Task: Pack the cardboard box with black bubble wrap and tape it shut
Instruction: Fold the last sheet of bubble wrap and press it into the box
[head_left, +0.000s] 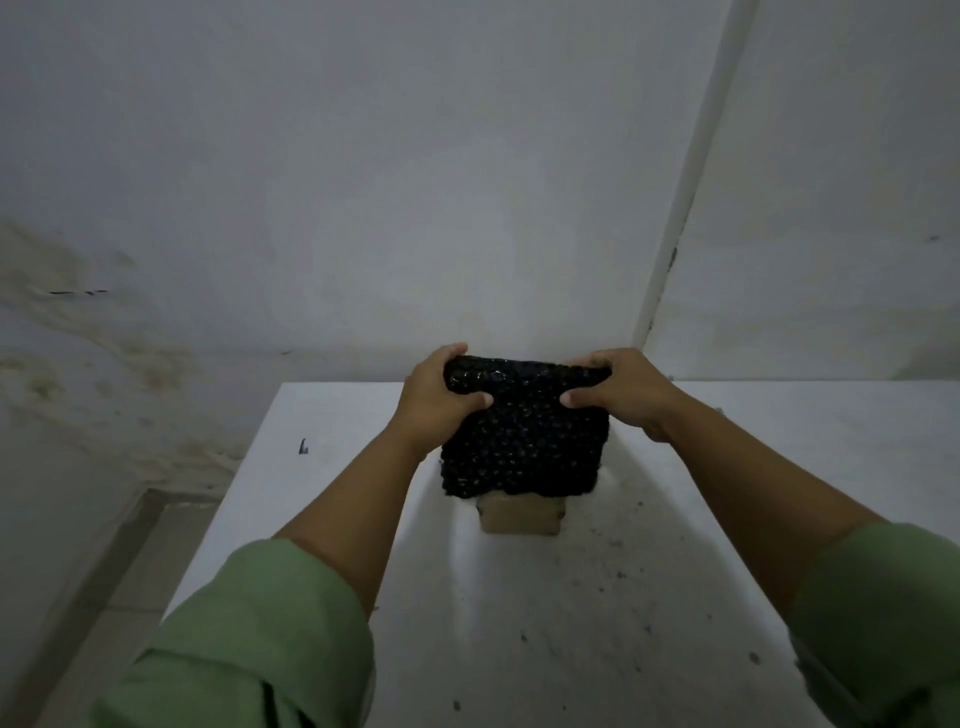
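white table (322, 467), speckled | stained wall (363, 182) behind | white pipe (691, 182) upright

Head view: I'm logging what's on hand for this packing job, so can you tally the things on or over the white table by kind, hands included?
Black bubble wrap, gripped at its top edge by both hands, hanging over the box: 1
Cardboard box, mostly hidden behind the wrap: 1
Hands, left hand and right hand: 2
White table: 1
Tape: 0 in view
Total: 5
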